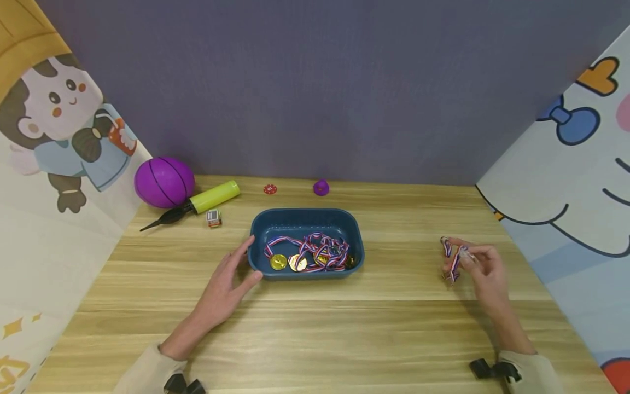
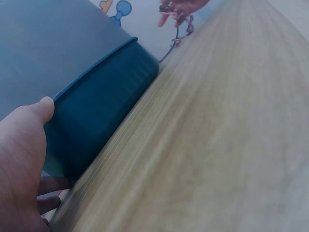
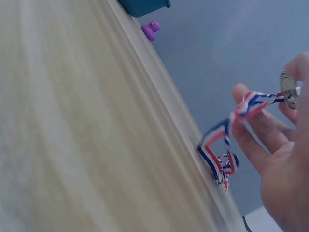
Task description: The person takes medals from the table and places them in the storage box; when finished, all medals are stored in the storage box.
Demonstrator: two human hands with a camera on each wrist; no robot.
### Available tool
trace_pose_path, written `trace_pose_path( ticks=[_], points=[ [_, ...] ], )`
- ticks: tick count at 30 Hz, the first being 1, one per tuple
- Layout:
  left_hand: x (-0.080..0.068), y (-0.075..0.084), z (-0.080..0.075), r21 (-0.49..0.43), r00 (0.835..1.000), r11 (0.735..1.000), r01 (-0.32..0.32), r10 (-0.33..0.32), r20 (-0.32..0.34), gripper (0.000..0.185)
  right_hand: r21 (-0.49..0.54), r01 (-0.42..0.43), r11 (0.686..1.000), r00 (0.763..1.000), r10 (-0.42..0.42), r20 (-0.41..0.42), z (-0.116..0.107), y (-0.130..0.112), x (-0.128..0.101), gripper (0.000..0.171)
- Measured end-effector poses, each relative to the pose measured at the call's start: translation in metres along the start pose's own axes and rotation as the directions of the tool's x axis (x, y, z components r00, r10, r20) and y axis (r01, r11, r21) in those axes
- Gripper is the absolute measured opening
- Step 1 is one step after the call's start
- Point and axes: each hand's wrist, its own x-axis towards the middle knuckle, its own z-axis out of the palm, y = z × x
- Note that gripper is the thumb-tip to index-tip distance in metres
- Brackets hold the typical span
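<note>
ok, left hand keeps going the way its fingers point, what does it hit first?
The blue tray: the left hand already touches its near-left corner, thumb on the wall.

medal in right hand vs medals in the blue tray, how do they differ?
The held medal is lifted off the table, pinched by the right hand; the tray medals lie heaped inside the blue tray, which the left hand touches. The held medal's disc looks silvery, while the tray medals show gold discs. It is single; they are several, tangled. All share red, white and blue ribbons.
</note>
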Motion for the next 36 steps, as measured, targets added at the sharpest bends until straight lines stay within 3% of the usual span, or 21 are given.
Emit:
trace_pose_path(
  ticks=[3,5,7,9,12,14,18,21,25,31,36],
  points=[
    [0.0,0.0,0.0,0.001,1.0,1.0,-0.001,0.001,-0.001,0.078,-0.121,-0.109,0.987,0.993,0.102,-0.059,-0.001,0.0,-0.002,0.019],
    [0.0,-0.001,0.0,0.001,1.0,1.0,-0.001,0.001,-0.002,0.078,-0.234,-0.212,0.949,0.975,0.189,-0.116,-0.001,-0.002,-0.003,0.018],
    [0.0,-0.001,0.0,0.002,1.0,1.0,-0.002,0.002,-0.004,0.078,-0.38,-0.296,0.876,0.954,0.254,-0.158,0.0,-0.002,-0.003,0.016],
    [0.0,-0.001,0.0,0.002,1.0,1.0,-0.003,0.003,-0.006,0.077,-0.529,-0.366,0.766,0.93,0.308,-0.198,0.001,-0.002,-0.003,0.02],
    [0.0,-0.001,0.0,0.003,1.0,1.0,-0.005,0.005,-0.005,0.077,-0.657,-0.437,0.614,0.893,0.382,-0.238,0.002,-0.001,-0.003,0.031],
    [0.0,-0.001,0.0,0.001,1.0,1.0,-0.005,0.005,-0.004,0.077,-0.681,-0.471,0.561,0.87,0.425,-0.252,0.002,0.0,-0.003,0.037],
    [-0.001,0.0,0.0,0.0,1.0,1.0,0.0,0.0,-0.003,0.077,-0.708,-0.508,0.491,0.84,0.464,-0.28,0.002,0.001,-0.003,0.044],
    [-0.001,0.0,0.0,0.002,1.0,1.0,0.002,-0.002,-0.004,0.077,-0.731,-0.494,0.472,0.847,0.452,-0.28,0.004,0.002,-0.002,0.044],
    [-0.001,0.0,0.0,0.003,1.0,1.0,0.002,-0.002,-0.004,0.077,-0.764,-0.437,0.475,0.88,0.402,-0.254,0.007,0.003,-0.002,0.041],
    [-0.001,0.0,0.0,0.007,1.0,1.0,0.005,-0.005,-0.005,0.078,-0.783,-0.379,0.494,0.917,0.316,-0.244,0.011,0.003,-0.002,0.036],
    [-0.001,0.001,0.0,0.005,1.0,1.0,0.007,-0.007,-0.004,0.077,-0.77,-0.341,0.539,0.939,0.234,-0.252,0.018,0.001,0.001,0.033]
  ],
)
